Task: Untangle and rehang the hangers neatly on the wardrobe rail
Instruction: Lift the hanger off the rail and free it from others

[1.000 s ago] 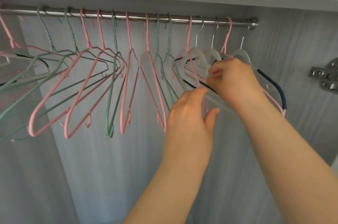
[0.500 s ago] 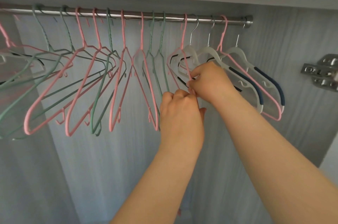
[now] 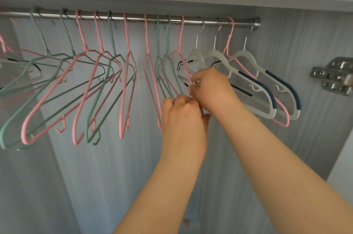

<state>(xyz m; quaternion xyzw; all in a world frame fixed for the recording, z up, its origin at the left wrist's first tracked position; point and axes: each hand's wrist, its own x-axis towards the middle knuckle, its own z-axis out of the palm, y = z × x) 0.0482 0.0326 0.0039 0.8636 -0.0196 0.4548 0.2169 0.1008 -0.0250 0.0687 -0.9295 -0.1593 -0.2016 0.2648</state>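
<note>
Hangers (image 3: 126, 73) on rail (image 3: 133, 18)

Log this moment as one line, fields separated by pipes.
stage: untangling | left hand: gripping pink wire hanger | right hand: pinching same hanger beside white plastic hanger | rail: hangers hooked on

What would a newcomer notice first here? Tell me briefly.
First, the two hands meeting mid-frame: the left hand and right hand both pinch a pink hanger. Behind them, the metal rail runs along the top, crowded with pink, green and white hangers.
</note>
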